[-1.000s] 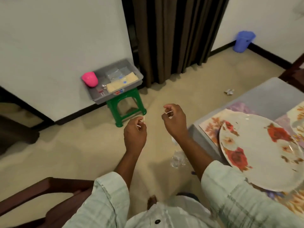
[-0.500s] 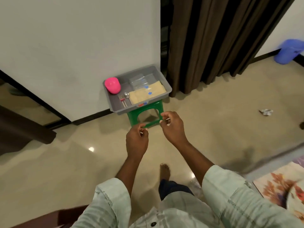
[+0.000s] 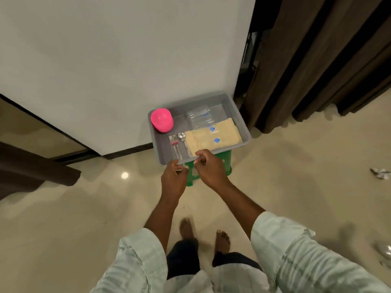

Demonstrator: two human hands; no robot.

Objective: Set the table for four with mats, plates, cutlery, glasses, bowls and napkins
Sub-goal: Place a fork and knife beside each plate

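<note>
A grey tray (image 3: 155, 142) rests on a green stool (image 3: 222, 163) against the white wall. It holds a stack of pink bowls (image 3: 161, 120), clear glasses (image 3: 198, 117) lying down, folded yellow napkins (image 3: 211, 137), forks (image 3: 175, 145) and a spoon (image 3: 182, 136). My left hand (image 3: 172, 180) and my right hand (image 3: 209, 170) hover close together at the tray's near edge. Their fingers are curled, and each pinches an end of a thin pale band, which is barely visible. Neither hand touches the tray's contents.
Dark brown curtains (image 3: 317, 60) hang right of the tray. A crumpled scrap (image 3: 380, 173) lies on the shiny tiled floor at the right edge. A dark piece of furniture (image 3: 31, 170) juts in from the left. My bare feet (image 3: 203, 233) stand just short of the stool.
I have turned away from the dining table and walked up to the tray, which now sits right in front of my hands. Both hands have kept their pinch.
</note>
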